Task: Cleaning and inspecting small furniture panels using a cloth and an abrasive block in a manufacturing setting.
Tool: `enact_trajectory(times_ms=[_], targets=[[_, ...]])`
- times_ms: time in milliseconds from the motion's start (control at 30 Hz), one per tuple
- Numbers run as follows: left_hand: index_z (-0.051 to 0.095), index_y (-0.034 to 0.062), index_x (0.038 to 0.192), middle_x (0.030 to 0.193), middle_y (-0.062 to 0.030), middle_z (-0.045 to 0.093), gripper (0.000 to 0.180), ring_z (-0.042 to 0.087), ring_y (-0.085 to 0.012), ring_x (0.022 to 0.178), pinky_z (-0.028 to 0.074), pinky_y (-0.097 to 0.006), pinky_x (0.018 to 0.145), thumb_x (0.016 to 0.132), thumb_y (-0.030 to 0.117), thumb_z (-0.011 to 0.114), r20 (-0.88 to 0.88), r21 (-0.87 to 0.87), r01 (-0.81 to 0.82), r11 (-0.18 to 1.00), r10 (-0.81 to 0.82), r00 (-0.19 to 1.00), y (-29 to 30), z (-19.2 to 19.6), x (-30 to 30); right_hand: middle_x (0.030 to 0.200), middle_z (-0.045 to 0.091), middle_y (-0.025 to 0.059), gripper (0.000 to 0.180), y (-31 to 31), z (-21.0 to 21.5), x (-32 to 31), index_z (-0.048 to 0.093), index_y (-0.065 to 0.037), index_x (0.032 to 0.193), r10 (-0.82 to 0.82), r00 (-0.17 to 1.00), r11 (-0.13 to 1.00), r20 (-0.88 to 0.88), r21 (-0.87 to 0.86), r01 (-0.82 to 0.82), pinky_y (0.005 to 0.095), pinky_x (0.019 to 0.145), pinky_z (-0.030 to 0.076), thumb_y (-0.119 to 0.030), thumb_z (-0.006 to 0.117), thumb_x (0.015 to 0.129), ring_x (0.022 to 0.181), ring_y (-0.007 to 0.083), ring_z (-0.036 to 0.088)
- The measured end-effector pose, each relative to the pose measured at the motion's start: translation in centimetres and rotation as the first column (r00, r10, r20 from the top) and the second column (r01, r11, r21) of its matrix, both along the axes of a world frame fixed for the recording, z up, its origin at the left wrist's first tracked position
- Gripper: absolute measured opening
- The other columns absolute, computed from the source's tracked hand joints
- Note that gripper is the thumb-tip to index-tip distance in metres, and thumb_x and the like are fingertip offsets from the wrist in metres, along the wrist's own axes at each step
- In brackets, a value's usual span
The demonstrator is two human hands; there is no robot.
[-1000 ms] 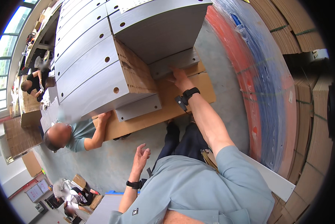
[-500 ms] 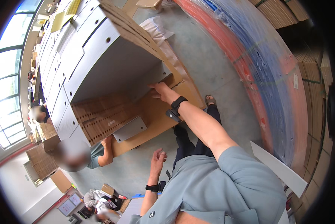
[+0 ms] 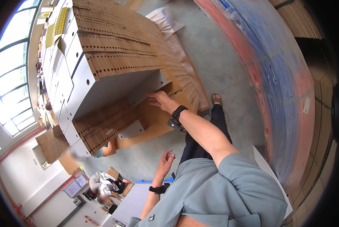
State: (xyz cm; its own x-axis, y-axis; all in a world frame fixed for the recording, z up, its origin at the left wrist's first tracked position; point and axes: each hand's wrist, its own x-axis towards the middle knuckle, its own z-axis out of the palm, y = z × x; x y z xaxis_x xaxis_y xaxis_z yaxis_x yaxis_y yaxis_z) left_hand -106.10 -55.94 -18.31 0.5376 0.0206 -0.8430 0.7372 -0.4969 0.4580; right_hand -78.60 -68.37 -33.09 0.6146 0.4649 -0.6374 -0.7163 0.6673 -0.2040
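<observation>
On my feed, the right hand [image 3: 164, 100] reaches in over the brown board [image 3: 167, 118] near its right end, fingers extended and slightly parted, at the lower edge of the upright grey end panel [image 3: 154, 84]; I cannot tell whether the fingertips press on it. The left hand [image 3: 165, 162] is held off the board's near edge, over the floor, its fingers loosely curled around nothing. Compared with half a second ago, my view has swung so that rows of brown, hole-lined faces show along the top of the panel stack [image 3: 112, 41], and the co-worker's head is no longer clear, while the right hand stays by the same end panel. Toward the board's left end, a small grey panel [image 3: 132, 129] stands along the near edge, with the co-worker's forearm [image 3: 109, 148] beside that end; the stack blocks my sight of much of that person. Past the board's right edge, across bare floor, lie plastic-wrapped red and blue sheets [image 3: 269, 72], with bundled cardboard [image 3: 321, 102] beyond them and a white board [image 3: 271, 172] near the person's right sleeve.
</observation>
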Motion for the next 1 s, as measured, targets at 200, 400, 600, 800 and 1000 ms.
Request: enact_trajectory(times_ms=[200,400,600,800,1000], targets=[[0.05,0.0004,0.136,0.103,-0.0086,0.066,0.048,0.063,-0.0169,0.097,0.05,-0.03,0.089,0.099,0.028,0.059,0.094,0.051,-0.026,0.998,0.021,0.995,-1.3,0.0,2.1,0.132,0.056,0.0146,0.042,-0.7,0.0,-0.8,0.054,0.004,0.129,0.037,0.999,0.998,-0.024,0.045,-0.035,0.0465,0.105,0.046,-0.017,0.065,0.093,0.122,0.03,0.053],[0.051,0.0011,0.134,0.103,-0.0099,0.067,0.048,0.064,-0.0182,0.095,0.05,-0.032,0.088,0.097,0.03,0.062,0.134,0.032,-0.109,0.994,0.103,0.986,-0.7,-0.4,1.2,0.135,0.053,0.014,0.036,1.8,0.3,0.3,0.053,0.001,0.131,0.177,0.983,0.984,-0.047,0.011,-0.176,0.0466,0.101,0.051,-0.017,0.056,0.099,0.124,0.0307,0.052],[0.052,0.0024,0.134,0.105,-0.0107,0.067,0.046,0.065,-0.0192,0.097,0.051,-0.033,0.088,0.097,0.029,0.061,0.115,0.015,-0.117,0.993,0.115,0.987,0.4,-0.5,1.1,0.13,0.051,0.0148,0.029,3.8,-1.4,0.1,0.053,-0.001,0.126,0.05,0.99,0.998,-0.129,0.052,-0.043,0.0464,0.1,0.052,-0.011,0.054,0.098,0.125,0.033,0.052],[0.052,0.0032,0.134,0.105,-0.011,0.068,0.046,0.065,-0.0197,0.099,0.05,-0.033,0.089,0.097,0.03,0.061,0.148,0.027,-0.107,0.994,0.101,0.984,2.3,-1.1,1.0,0.131,0.048,0.0179,0.035,4.5,-2.5,0.0,0.048,0.004,0.132,0.011,0.992,0.992,-0.124,0.127,0.005,0.0475,0.102,0.051,-0.011,0.041,0.101,0.124,0.0342,0.052],[0.053,0.0033,0.133,0.104,-0.0119,0.068,0.046,0.065,-0.0212,0.098,0.05,-0.033,0.089,0.097,0.031,0.061,0.165,0.029,-0.108,0.994,0.102,0.981,2.9,-0.3,1.2,0.132,0.046,0.0208,0.035,4.1,-3.0,0.7,0.048,0.005,0.13,-0.036,0.995,0.986,-0.096,0.156,0.051,0.0483,0.1,0.053,-0.012,0.045,0.099,0.121,0.0395,0.055]])
